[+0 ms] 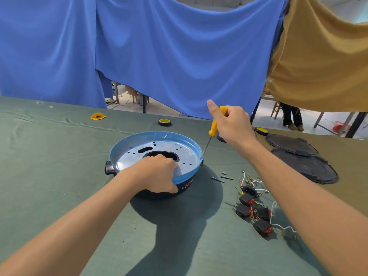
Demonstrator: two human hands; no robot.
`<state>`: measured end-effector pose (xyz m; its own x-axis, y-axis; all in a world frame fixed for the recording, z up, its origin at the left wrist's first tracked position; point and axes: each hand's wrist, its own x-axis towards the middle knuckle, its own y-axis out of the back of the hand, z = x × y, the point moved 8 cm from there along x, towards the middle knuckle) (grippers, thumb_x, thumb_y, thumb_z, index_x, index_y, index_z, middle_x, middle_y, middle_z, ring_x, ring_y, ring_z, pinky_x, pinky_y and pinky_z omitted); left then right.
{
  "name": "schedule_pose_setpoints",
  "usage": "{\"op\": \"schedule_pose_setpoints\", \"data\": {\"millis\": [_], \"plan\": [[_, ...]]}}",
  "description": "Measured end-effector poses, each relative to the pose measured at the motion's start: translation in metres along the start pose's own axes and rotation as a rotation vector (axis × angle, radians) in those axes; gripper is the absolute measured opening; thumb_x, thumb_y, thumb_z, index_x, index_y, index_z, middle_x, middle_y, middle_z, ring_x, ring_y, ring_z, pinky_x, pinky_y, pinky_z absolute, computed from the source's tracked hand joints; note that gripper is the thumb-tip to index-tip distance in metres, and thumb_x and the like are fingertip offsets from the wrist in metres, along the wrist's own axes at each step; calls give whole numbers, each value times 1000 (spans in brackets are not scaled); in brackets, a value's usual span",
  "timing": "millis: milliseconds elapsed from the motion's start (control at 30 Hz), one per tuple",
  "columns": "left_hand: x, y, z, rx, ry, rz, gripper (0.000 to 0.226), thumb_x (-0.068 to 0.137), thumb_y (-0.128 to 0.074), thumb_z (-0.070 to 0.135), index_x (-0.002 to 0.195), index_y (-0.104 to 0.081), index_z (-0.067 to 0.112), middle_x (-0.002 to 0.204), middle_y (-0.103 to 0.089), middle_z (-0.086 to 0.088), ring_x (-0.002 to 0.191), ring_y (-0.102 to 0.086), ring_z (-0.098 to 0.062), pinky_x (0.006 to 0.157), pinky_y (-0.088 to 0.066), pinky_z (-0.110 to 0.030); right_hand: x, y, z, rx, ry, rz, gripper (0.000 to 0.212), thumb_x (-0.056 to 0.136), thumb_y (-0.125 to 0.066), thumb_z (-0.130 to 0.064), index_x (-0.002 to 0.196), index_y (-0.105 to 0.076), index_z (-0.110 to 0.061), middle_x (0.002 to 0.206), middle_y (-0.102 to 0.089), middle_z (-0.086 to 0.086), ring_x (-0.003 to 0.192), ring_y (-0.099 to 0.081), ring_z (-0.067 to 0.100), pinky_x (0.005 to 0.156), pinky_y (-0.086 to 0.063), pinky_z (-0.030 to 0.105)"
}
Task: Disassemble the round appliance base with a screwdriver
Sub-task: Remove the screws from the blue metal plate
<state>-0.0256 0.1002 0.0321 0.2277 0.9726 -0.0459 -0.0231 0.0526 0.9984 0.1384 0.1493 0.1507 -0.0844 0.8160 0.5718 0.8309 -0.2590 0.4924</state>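
"Blue-rimmed round appliance base (159,134) sits on the green cloth (59,156); how far along?"

"Partway, I judge. Switches (252,208) and black covers (304,162) lie out to its right; the metal plate (159,145) is still on. Left hand (157,172) clamps the near rim, right hand (231,124) grips the screwdriver (215,128), tip at the rim."

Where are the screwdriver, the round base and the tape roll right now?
screwdriver (213,128): head view, lower end of the yellow handle.
round base (159,134): head view, far side of the blue rim.
tape roll (164,124): head view, black outer wall facing the camera.
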Motion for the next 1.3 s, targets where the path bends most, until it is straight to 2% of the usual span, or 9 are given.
{"op": "schedule_pose_setpoints", "data": {"millis": [167,300,467,700,800,933,1067,1167,1300], "plan": [[-4,-5,17,143,8,112,44,87,-55,46,113,-50,12,107,-52,-10,98,-52,-33,76,-29,-38,6,-18,3,49,8,-75,72,95,-47,-53,64,-57,12,39,-56,-5,41,-47,3,58,-37,23],[-4,-5,29,146,74,160,40,89,-55,41,112,-52,8,109,-52,-15,100,-51,-36,80,-30,-43,5,-36,7,-15,54,-154,72,94,-48,-53,62,-57,11,46,-59,5,41,-43,6,47,-38,16],[-2,1,28,78,95,166,34,88,-56,42,91,-38,14,93,-40,-10,84,-38,-31,80,-31,-44,7,-48,12,-89,77,-164,73,92,-48,-56,64,-54,11,61,-61,24,48,-46,16,54,-42,30],[1,4,25,-3,73,161,29,85,-58,37,86,-39,15,84,-41,-5,78,-42,-31,77,-31,-43,8,-55,10,-134,134,-174,67,91,-50,-55,57,-50,2,54,-52,20,45,-40,10,51,-39,26],[3,6,22,-26,78,148,35,83,-59,37,70,-34,17,73,-37,-2,75,-41,-30,75,-32,-43,9,-60,6,-173,164,-217,60,92,-50,-55,52,-43,-10,49,-44,6,45,-38,11,51,-38,26],[8,8,17,-72,93,99,38,82,-62,40,66,-32,22,73,-40,1,72,-42,-26,72,-35,-42,0,-75,9,-217,162,-304,57,93,-53,-49,49,-33,-17,42,-35,-4,38,-38,7,43,-31,13],[10,6,16,-75,87,90,34,80,-63,40,66,-37,22,73,-44,1,71,-44,-25,72,-38,-42,-1,-80,18,-208,78,-372,57,92,-56,-43,48,-28,-19,40,-29,-7,36,-34,8,36,-27,13],[11,12,11,-95,106,90,32,79,-62,41,66,-40,22,74,-46,1,73,-47,-27,70,-39,-41,8,-71,10,-169,98,-321,58,92,-57,-41,46,-28,-19,34,-24,-9,35,-32,9,36,-26,13],[10,9,13,-64,95,75,23,79,-62,40,74,-50,21,77,-49,0,72,-50,-25,70,-40,-39,4,-82,15,-195,49,-399,53,90,-58,-40,49,-33,-18,44,-36,-4,41,-35,9,44,-32,23]]}}
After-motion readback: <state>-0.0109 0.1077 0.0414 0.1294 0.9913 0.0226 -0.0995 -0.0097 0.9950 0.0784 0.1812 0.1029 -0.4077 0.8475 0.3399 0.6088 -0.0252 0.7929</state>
